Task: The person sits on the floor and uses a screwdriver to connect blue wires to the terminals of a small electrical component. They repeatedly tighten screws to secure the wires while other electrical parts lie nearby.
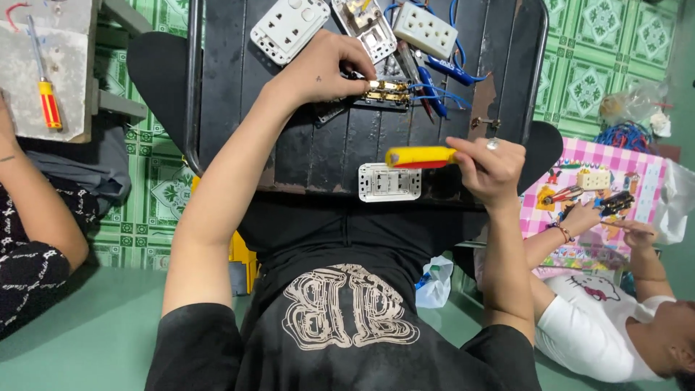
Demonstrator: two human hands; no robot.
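On the dark slatted table I count four white socket plates: one at about 11 o'clock from the table's middle, one at 12 o'clock lying with its back up, one at 1 o'clock, and one at 6 o'clock near the table's front edge. There is one open socket block with brass parts in the middle, and a bunch of blue wires goes from it toward 1 o'clock.

There are two screwdrivers with yellow and red handles. The left hand is bent over the socket block, its fingertips pressing on the brass parts; it is half closed. The right hand is closed around one screwdriver, at 4 o'clock from the block; the handle points to 9 o'clock. The other screwdriver lies on a grey board far at 9 o'clock.

The tip of the held screwdriver is hidden inside the fist. The grey board is cut off by the picture's edge. Another person's hands at 3 o'clock work over a pink checked cloth; what they hold is too small to tell.
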